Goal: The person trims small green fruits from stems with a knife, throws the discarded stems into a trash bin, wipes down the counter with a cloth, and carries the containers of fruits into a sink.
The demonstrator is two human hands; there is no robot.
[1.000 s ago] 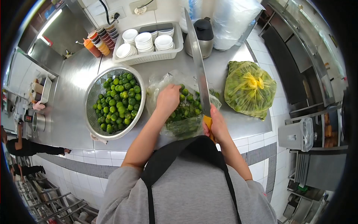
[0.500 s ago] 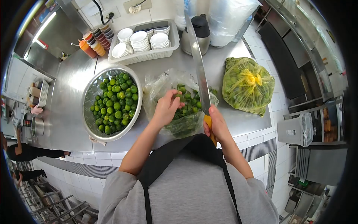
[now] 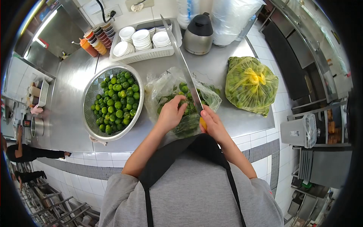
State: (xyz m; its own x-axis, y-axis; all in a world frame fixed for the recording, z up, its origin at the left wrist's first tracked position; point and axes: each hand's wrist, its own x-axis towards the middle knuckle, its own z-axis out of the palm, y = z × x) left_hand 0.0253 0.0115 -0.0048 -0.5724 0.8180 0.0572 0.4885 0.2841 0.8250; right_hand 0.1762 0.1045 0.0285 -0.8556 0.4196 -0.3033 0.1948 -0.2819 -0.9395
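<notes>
My right hand (image 3: 214,125) grips the yellow handle of a long knife (image 3: 184,65). The blade points up and away, slanting left across an open clear plastic bag (image 3: 153,85). Green limes (image 3: 184,89) with leafy stems lie in that bag. Over the bag's left part is my left hand (image 3: 169,115), its fingers curled close to the blade; whatever they pinch, if anything, is hidden. To the left, a metal colander (image 3: 140,85) holds many loose limes (image 3: 117,102).
A tied bag of greens (image 3: 249,92) sits right on the steel counter (image 3: 68,117). Behind stand a white basket (image 3: 151,54) of small cups, a thermal jug (image 3: 199,36) and sauce bottles (image 3: 89,47). Another person (image 3: 34,152) stands far left.
The knife has swung left at its tip, and my right hand has moved slightly left with it. My left hand's fingers have drawn closer together near the blade.
</notes>
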